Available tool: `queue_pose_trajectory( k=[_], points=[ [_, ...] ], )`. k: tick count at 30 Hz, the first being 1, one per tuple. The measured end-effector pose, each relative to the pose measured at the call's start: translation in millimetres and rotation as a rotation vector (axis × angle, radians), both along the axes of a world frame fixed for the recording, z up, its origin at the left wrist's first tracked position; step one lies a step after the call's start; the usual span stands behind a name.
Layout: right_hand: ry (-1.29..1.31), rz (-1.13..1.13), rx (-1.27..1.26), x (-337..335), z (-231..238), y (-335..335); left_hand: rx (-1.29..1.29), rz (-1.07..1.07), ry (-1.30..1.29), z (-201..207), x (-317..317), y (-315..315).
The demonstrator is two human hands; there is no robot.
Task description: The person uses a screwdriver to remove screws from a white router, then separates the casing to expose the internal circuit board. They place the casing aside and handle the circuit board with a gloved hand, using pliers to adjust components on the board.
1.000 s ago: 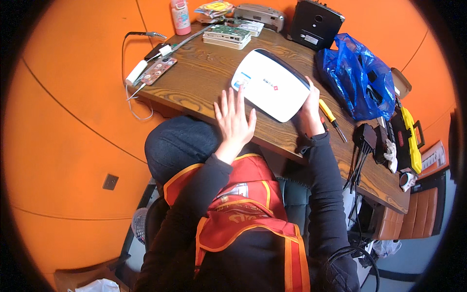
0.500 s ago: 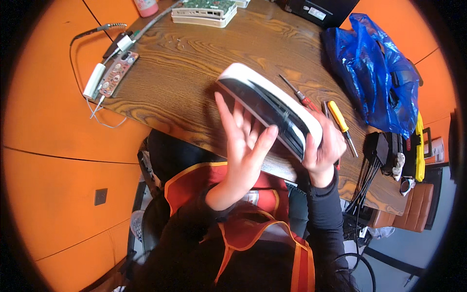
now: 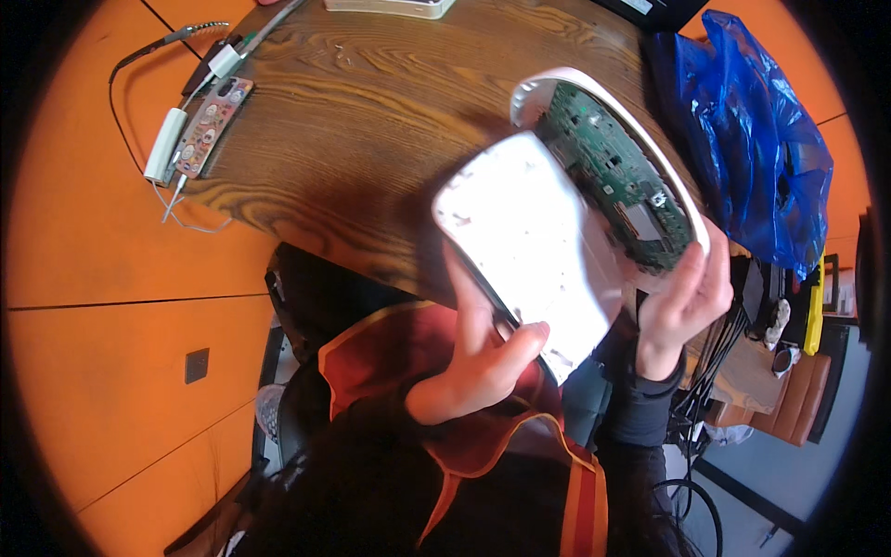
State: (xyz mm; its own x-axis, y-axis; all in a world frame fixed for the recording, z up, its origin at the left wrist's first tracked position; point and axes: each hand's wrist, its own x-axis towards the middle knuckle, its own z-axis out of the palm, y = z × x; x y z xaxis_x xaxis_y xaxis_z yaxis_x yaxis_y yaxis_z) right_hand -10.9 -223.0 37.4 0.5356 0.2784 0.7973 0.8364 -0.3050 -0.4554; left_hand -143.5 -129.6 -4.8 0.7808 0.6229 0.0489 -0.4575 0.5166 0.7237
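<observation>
A plastic device casing is parted into two halves above the near side of the table. My left hand (image 3: 487, 357) grips the white cover (image 3: 529, 223), its bright inner face turned up and the thumb over its near edge. In my right hand (image 3: 687, 302) is the other white housing half (image 3: 640, 111), tilted on its side, with a green circuit board (image 3: 613, 176) seated inside it. The two pieces are close together, the cover overlapping the housing in view. Most fingers of my left hand are hidden beneath the cover.
A wooden table (image 3: 334, 121) holds a crumpled blue plastic bag (image 3: 752, 148) at right. A phone in a patterned case (image 3: 213, 125), a white adapter (image 3: 165, 144) and cables lie at left. Another white device (image 3: 399, 7) sits at the far edge. Black cables (image 3: 710, 357) hang at right.
The closed casing has come apart into two halves. My left hand, open before, now holds the cover, while my right hand has moved right with the board-bearing half.
</observation>
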Motion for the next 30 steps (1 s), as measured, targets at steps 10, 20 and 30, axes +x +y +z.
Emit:
queue_pose_trajectory(
  k=[10,20,30],
  points=[
    [0.331,-0.054,0.111,20.7,-15.2,0.7,-0.177,0.15,-0.014,-5.4,-1.7,12.2],
    [1.01,0.073,0.173,50.2,-12.4,-24.1,-0.11,0.12,0.078,-8.7,-20.0,76.3],
    [1.115,0.171,0.108,51.9,-16.2,-27.8,0.158,0.368,0.25,-18.8,-10.8,155.7]
  ],
)
